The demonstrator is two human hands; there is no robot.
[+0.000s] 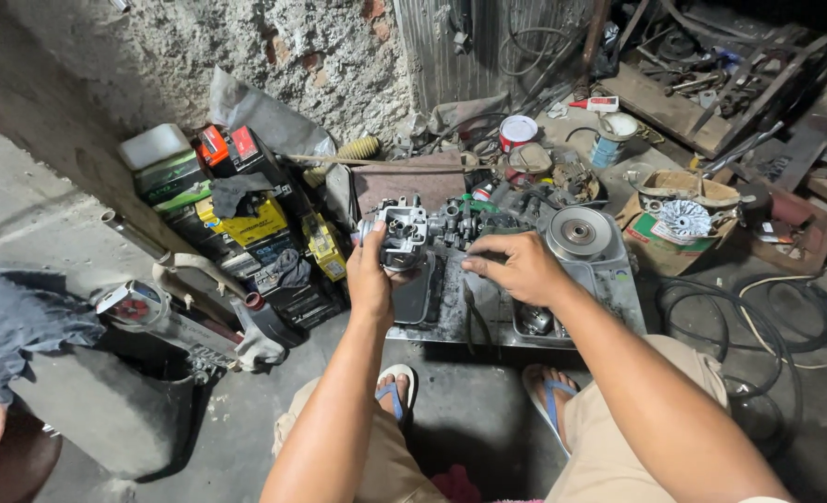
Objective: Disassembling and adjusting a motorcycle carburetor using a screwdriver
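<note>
Carburetor (402, 235) sits gripped in left-hand fingers (374, 244); right fingers (480, 263) pinch beside it.

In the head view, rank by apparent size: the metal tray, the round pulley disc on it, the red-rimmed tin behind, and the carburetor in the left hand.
1. Metal tray.
2. Pulley disc and carburetor: look alike, unranked.
3. Red-rimmed tin, though farther away.

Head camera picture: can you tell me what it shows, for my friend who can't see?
A person's left hand holds up a small grey metal engine part while the right hand rests on a greasy metal tray carrying a round silver pulley disc. Stacked black and yellow batteries stand to the left against a rough wall.
</note>
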